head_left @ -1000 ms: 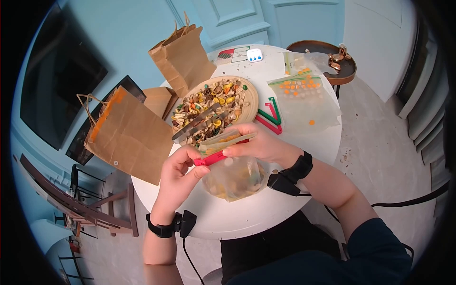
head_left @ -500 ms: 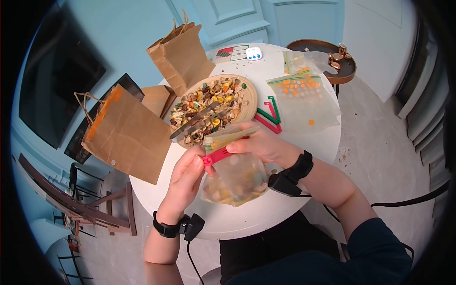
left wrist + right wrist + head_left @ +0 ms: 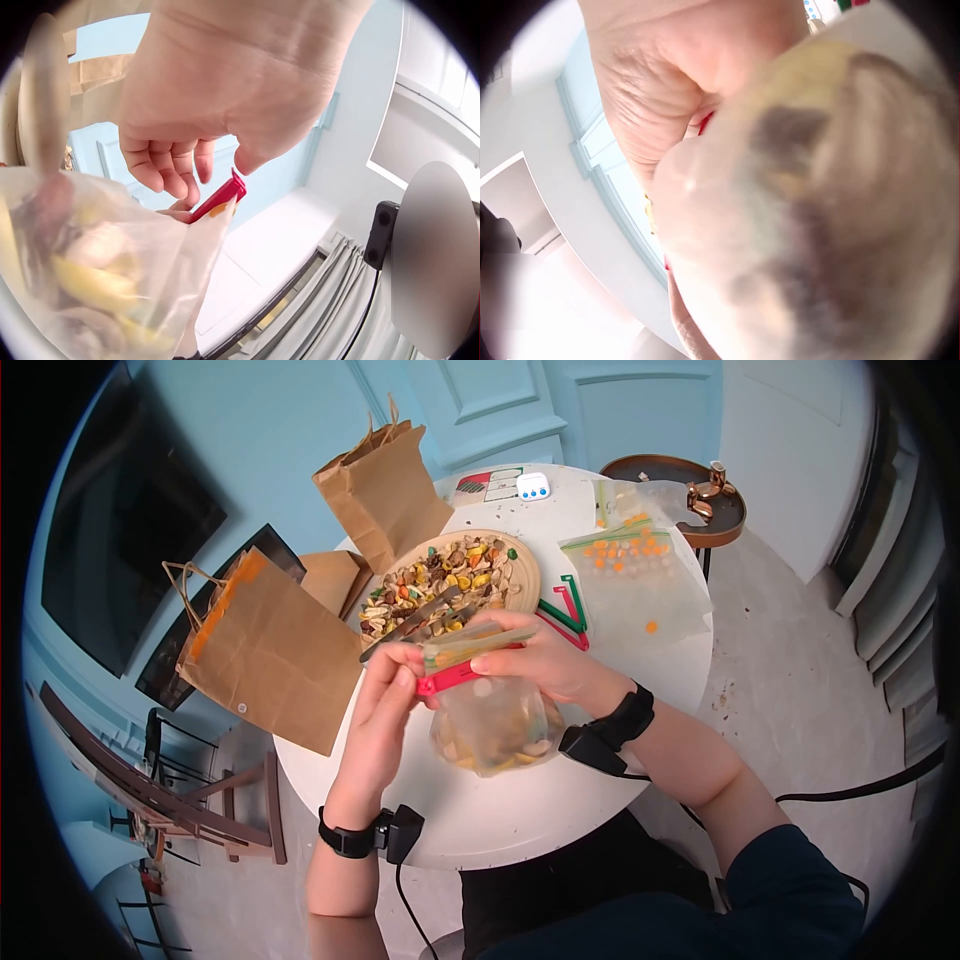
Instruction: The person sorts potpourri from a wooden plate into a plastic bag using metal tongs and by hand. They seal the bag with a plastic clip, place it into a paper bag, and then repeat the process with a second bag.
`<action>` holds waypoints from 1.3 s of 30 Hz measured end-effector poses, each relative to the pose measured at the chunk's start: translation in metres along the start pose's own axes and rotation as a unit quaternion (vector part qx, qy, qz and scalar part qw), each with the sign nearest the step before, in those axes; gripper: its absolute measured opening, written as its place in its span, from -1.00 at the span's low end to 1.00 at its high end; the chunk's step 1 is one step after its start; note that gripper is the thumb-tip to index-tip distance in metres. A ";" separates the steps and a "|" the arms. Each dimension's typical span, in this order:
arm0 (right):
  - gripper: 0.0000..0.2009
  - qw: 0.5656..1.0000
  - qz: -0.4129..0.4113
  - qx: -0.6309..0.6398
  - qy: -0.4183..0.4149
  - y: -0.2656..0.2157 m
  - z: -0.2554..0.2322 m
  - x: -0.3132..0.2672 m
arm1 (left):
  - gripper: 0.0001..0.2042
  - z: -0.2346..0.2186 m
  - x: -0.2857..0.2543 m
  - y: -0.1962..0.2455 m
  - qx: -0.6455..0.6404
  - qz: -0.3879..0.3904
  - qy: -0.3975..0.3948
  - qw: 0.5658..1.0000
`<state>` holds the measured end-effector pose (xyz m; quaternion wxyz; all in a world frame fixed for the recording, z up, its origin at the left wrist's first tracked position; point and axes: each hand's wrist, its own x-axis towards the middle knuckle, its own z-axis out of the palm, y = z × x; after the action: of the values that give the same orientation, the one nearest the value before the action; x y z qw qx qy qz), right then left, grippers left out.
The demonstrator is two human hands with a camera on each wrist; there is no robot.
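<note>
A clear zip bag (image 3: 490,735) with dried yellow and brown pieces hangs below both hands, over the near part of the table. Across its folded top lies a red bag clip (image 3: 455,676). My right hand (image 3: 545,665) pinches the clip and bag top from the right, thumb along the clip. At the clip's left end, the thumb and curled fingers of my left hand (image 3: 380,695) hold on. From the left wrist, the clip's end (image 3: 225,199) shows by the thumb tip. The bag's filled part (image 3: 802,210) blocks much of the right wrist view.
Behind the hands, a round wooden tray (image 3: 528,575) holds mixed dried pieces and metal tongs (image 3: 410,622). Green and red clips (image 3: 572,610) lie to its right, near a zip bag with orange pieces (image 3: 635,590). Paper bags (image 3: 275,650) stand left. A small white device (image 3: 533,487) sits behind.
The left hand lifted and turned at the clip's left end, and its thumb moved up from below the clip. The right hand kept its grip. The bag tipped down, then rose slightly.
</note>
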<state>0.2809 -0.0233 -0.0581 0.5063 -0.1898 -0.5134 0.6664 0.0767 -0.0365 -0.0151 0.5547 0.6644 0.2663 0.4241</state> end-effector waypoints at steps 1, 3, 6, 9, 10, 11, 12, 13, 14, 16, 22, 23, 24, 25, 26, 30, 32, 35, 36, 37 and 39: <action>-0.67 0.998 -0.023 -0.056 0.001 0.000 0.001 0.001 | -0.74 0.001 0.000 0.004 0.021 0.001 0.055 0.998; -0.64 0.993 -0.048 -0.112 0.002 0.000 0.002 0.002 | -0.73 -0.002 -0.001 0.015 0.069 -0.014 0.021 0.997; -0.61 0.991 -0.044 -0.129 0.006 0.001 0.004 0.002 | -0.70 0.004 -0.002 0.024 0.163 -0.074 -0.023 0.984; -0.56 0.984 -0.064 -0.164 0.010 -0.002 0.001 0.002 | -0.75 0.011 -0.001 0.017 0.192 -0.099 -0.007 0.976; -0.55 0.985 -0.054 -0.161 -0.009 -0.005 0.001 0.001 | -0.75 0.010 -0.002 0.018 0.194 -0.095 -0.006 0.976; -0.54 0.986 -0.043 -0.158 -0.027 -0.007 0.000 0.000 | -0.77 0.007 -0.002 0.019 0.201 -0.080 0.001 0.976; -0.54 0.986 -0.046 -0.159 -0.028 -0.007 0.000 0.000 | -0.80 0.004 -0.002 0.022 0.208 -0.065 0.006 0.976; -0.54 0.991 -0.055 -0.125 -0.013 -0.005 0.000 0.001 | -0.80 0.000 -0.002 0.027 0.210 -0.063 0.007 0.976; -0.54 0.994 -0.065 -0.091 0.000 -0.004 -0.002 0.003 | -0.80 -0.005 -0.002 0.036 0.199 -0.013 0.043 0.979; -0.54 0.996 -0.056 -0.069 0.003 -0.001 -0.009 0.006 | -0.81 -0.023 -0.004 0.060 0.203 0.090 0.118 0.968; -0.57 0.998 -0.044 -0.049 0.010 -0.002 -0.008 0.005 | -0.73 -0.127 0.003 0.153 0.145 0.355 0.286 0.878; -0.57 0.998 -0.043 -0.055 0.010 -0.003 -0.008 0.004 | -0.72 -0.142 0.009 0.165 0.164 0.358 0.304 0.868; -0.58 0.997 -0.042 -0.061 0.010 -0.003 -0.008 0.004 | -0.72 -0.151 0.014 0.175 0.181 0.361 0.323 0.856; -0.58 0.997 -0.041 -0.063 0.018 -0.004 -0.006 0.004 | -0.72 -0.155 0.021 0.181 0.182 0.363 0.325 0.854; -0.58 0.997 -0.043 -0.065 0.013 -0.004 -0.006 0.004 | -0.72 -0.158 0.028 0.187 0.176 0.373 0.359 0.837; -0.59 0.997 -0.038 -0.059 0.026 -0.002 -0.008 0.006 | -0.72 -0.201 0.035 0.195 0.210 0.400 0.391 0.802; -0.59 0.997 -0.027 -0.062 0.036 -0.002 -0.008 0.005 | -0.74 -0.196 0.034 0.188 0.213 0.331 0.388 0.834; -0.56 0.995 -0.032 -0.087 0.025 -0.001 -0.008 0.006 | -0.74 -0.159 0.028 0.164 0.238 0.265 0.308 0.882; -0.56 0.995 -0.035 -0.091 0.021 -0.002 -0.008 0.007 | -0.73 -0.148 0.027 0.156 0.247 0.247 0.276 0.896; -0.50 0.994 -0.041 -0.102 0.012 -0.003 -0.008 0.007 | -0.74 -0.129 0.025 0.147 0.247 0.221 0.257 0.908; -0.44 0.992 -0.043 -0.116 0.001 -0.002 -0.005 0.007 | -0.76 -0.093 0.023 0.123 0.249 0.163 0.198 0.934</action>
<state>0.2823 -0.0153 -0.0567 0.5099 -0.2257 -0.5939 0.5800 -0.0057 -0.0002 0.1118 0.2302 0.7180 0.3560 0.5520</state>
